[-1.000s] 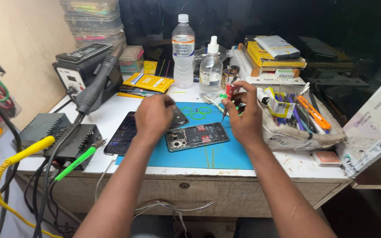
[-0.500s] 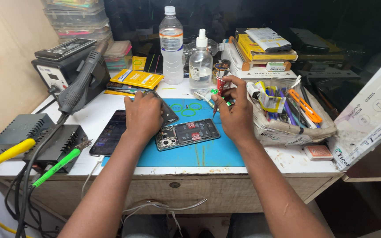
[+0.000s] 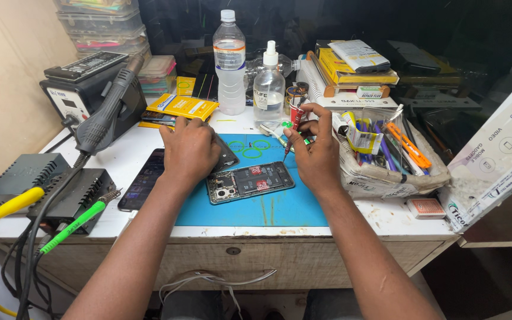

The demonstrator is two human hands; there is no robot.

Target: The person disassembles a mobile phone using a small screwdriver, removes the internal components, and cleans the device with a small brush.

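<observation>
Now both hands stay put: left (image 3: 189,148) flat on opened phone (image 3: 250,181), right (image 3: 315,155) still pinching screwdriver (image 3: 294,124).

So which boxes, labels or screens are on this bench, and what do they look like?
Water bottle: back centre, clear, white and blue label.
Spray bottle: beside it, clear, white label.
Yellow packet: flat, past the left hand.
White carton: far right, leaning.
Dark phone screen: left of the blue mat.
Right hand: holds a red screwdriver.

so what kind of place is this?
Most likely a phone repair bench. An opened phone lies on a blue work mat, a hot-air rework station stands at the left, and the right hand holds a small screwdriver.
</observation>
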